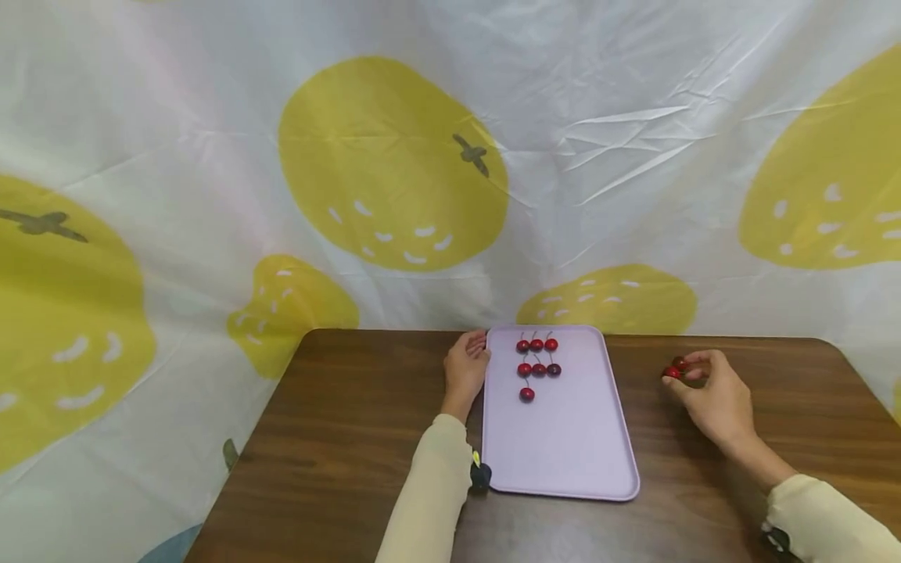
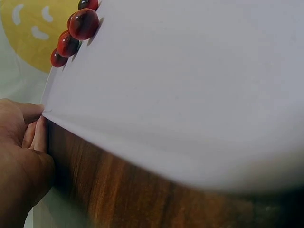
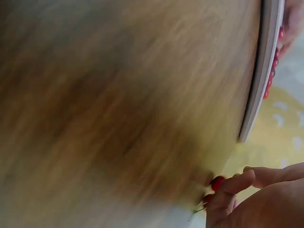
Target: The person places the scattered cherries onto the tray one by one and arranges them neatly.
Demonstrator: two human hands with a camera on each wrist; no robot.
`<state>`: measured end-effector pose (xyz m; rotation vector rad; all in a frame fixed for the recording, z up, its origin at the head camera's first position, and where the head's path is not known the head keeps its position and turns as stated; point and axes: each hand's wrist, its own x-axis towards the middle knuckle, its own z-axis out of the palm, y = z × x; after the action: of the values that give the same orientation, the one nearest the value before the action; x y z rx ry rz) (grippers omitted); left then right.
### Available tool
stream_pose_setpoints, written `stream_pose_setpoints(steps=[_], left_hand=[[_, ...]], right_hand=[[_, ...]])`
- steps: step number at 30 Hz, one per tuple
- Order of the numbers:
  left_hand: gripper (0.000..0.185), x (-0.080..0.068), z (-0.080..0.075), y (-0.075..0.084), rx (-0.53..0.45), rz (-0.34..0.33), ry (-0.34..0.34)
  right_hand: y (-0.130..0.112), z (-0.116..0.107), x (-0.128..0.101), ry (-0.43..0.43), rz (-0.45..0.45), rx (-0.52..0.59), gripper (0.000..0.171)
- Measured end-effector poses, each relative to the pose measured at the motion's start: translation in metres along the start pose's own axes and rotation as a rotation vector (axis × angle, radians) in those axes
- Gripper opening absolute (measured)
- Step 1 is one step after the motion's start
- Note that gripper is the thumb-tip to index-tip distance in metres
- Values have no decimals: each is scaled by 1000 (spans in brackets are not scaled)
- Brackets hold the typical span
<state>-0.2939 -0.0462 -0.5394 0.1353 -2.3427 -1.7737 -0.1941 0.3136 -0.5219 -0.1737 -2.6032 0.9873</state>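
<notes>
A pale lilac tray (image 1: 563, 453) lies on the table, and my left hand (image 1: 464, 371) grips its rim near the far left corner. In the left wrist view the thumb (image 2: 31, 111) lies on the tray's edge with the other fingers below. Red cherries (image 1: 537, 345) with stems stand on the tray: a back row of three, a middle row of three, and one cherry (image 1: 527, 395) in front. Right of the tray, my right hand (image 1: 718, 399) pinches a red cherry (image 1: 672, 373) between thumb and fingers. A darker cherry (image 1: 680, 362) sits right beside it, close to the fingertips.
The brown wooden table (image 1: 366, 438) extends on both sides of the tray. Behind it hangs a white curtain (image 1: 598, 156) printed with yellow fruit, meeting the table's back edge. A dark wrist strap (image 1: 481, 475) on the left sleeve overlaps the tray's near left corner.
</notes>
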Motion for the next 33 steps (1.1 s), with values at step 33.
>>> stream_pose_setpoints(steps=[33], left_hand=[[34, 1, -1, 0, -29, 11, -18]], right_hand=[[3, 9, 17, -110, 245, -18, 35]])
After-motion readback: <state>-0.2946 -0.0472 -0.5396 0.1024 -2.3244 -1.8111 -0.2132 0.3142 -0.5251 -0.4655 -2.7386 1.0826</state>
